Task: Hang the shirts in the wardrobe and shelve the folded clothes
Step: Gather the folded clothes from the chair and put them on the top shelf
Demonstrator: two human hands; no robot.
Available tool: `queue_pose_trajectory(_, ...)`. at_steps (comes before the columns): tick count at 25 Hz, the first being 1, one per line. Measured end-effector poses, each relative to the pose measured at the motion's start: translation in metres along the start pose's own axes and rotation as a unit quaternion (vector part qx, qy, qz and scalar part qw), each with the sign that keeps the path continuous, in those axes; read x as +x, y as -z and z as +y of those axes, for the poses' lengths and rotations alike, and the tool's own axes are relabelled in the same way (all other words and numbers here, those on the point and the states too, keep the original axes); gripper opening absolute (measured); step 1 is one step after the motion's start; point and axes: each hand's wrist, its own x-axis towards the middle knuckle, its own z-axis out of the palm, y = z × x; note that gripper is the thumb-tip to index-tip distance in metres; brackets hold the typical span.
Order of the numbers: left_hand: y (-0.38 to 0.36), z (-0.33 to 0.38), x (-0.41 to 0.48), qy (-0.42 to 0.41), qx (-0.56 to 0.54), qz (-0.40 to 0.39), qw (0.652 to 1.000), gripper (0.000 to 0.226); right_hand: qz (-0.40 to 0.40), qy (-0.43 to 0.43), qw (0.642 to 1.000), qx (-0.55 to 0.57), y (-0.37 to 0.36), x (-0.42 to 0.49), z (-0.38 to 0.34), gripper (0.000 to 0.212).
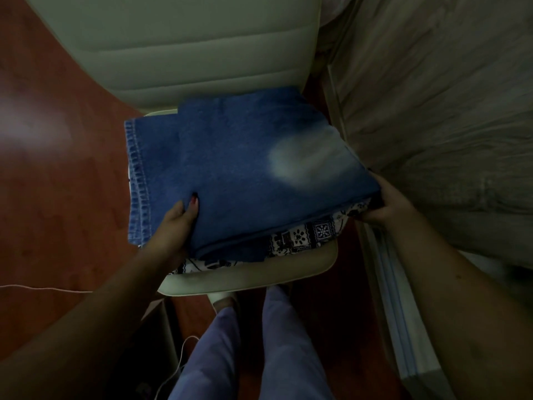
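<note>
A pile of folded clothes lies on the seat of a pale chair (pixel 259 275). On top are folded blue jeans (pixel 239 168) with a faded light patch. Under them a black-and-white patterned garment (pixel 305 238) sticks out at the front and right. My left hand (pixel 176 223) grips the pile's front left side, thumb on top of the denim and fingers underneath. My right hand (pixel 389 203) holds the pile's right edge, with its fingers tucked under the clothes and hidden.
The chair's padded backrest (pixel 184 47) rises behind the pile. A bed with a pale cover (pixel 447 111) stands close on the right. Reddish wooden floor (pixel 57 183) lies to the left, with a thin white cable (pixel 43 288) on it. My legs in lilac trousers (pixel 251 356) are below.
</note>
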Motion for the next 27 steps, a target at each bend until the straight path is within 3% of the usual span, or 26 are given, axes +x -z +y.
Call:
queue_pose_trajectory(1,0.001,0.004,-0.005,-0.019,-0.022,-0.015,0.999,0.034,-0.002,0.016,0.999,0.042,-0.010,-0.006,-0.002,0.062)
queue_pose_trajectory(4,0.010,0.028,-0.026,-0.056,-0.087,-0.062,0.993,0.040,0.091,0.153,0.980,0.090,-0.037,-0.018,-0.006,0.022)
queue_pose_trajectory(7,0.036,0.047,-0.037,-0.072,-0.108,-0.074,0.989,0.032,0.132,0.186,0.963,0.143,-0.057,-0.027,-0.004,0.032)
queue_pose_trajectory(9,0.061,0.050,-0.039,-0.069,-0.097,-0.081,0.990,0.031,0.149,0.235,0.951,0.132,-0.074,-0.036,0.004,0.034)
queue_pose_trajectory(11,0.083,0.035,-0.030,-0.023,-0.060,-0.079,0.995,0.029,0.176,0.266,0.943,0.094,-0.083,-0.031,0.018,0.050)
queue_pose_trajectory(14,0.101,0.002,-0.006,0.058,0.041,-0.066,0.995,0.023,0.266,0.320,0.909,-0.038,-0.095,-0.023,0.031,0.049)
queue_pose_trajectory(17,0.102,-0.009,0.011,0.072,0.081,-0.062,0.992,0.031,0.284,0.386,0.865,-0.150,-0.104,-0.022,0.035,0.041)
queue_pose_trajectory(20,0.097,-0.005,0.012,0.077,0.073,-0.061,0.992,0.035,0.281,0.473,0.768,-0.328,-0.116,-0.032,0.049,0.028)
queue_pose_trajectory(21,0.096,-0.003,0.009,0.074,0.070,-0.054,0.993,0.037,0.263,0.486,0.727,-0.407,-0.122,-0.036,0.056,0.015)
queue_pose_trajectory(22,0.094,0.000,0.008,0.058,0.076,-0.040,0.995,0.038,0.238,0.468,0.712,-0.466,-0.130,-0.037,0.057,0.011)
queue_pose_trajectory(24,0.089,0.015,0.000,-0.033,0.108,0.021,0.993,0.037,0.167,0.423,0.714,-0.533,-0.158,-0.033,0.057,0.023)
queue_pose_trajectory(26,0.083,0.035,-0.011,-0.115,0.085,0.061,0.988,0.031,0.115,0.462,0.645,-0.597,-0.178,-0.011,0.060,0.045)
queue_pose_trajectory(27,0.080,0.045,-0.016,-0.122,0.041,0.041,0.991,0.032,0.089,0.469,0.612,-0.631,-0.186,0.000,0.065,0.054)
